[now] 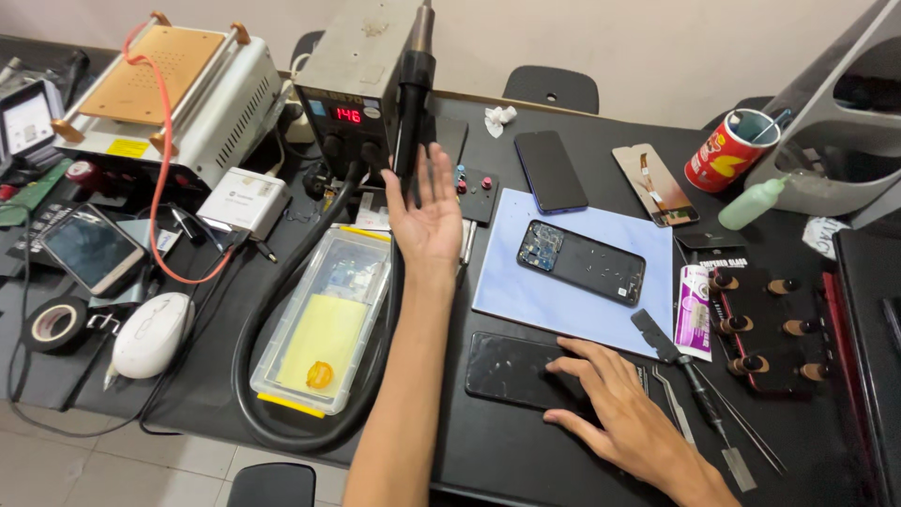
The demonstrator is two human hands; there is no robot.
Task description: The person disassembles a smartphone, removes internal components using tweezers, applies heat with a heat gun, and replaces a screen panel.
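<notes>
My left hand (427, 221) is raised, fingers spread, by the black hot-air wand (410, 103) at twelve o'clock; my right hand (615, 404) lies flat on the cracked black phone (511, 371) on the black tabletop (507, 451).

Phone repair workshop, hot-air station (361, 89), opened phone (581, 262), tweezers (672, 402)

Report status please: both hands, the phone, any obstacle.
Left hand open, palm up, beside hot-air handle. Right hand flat on dark phone, holding nothing. Thick black hose loops around clear plastic box.
</notes>
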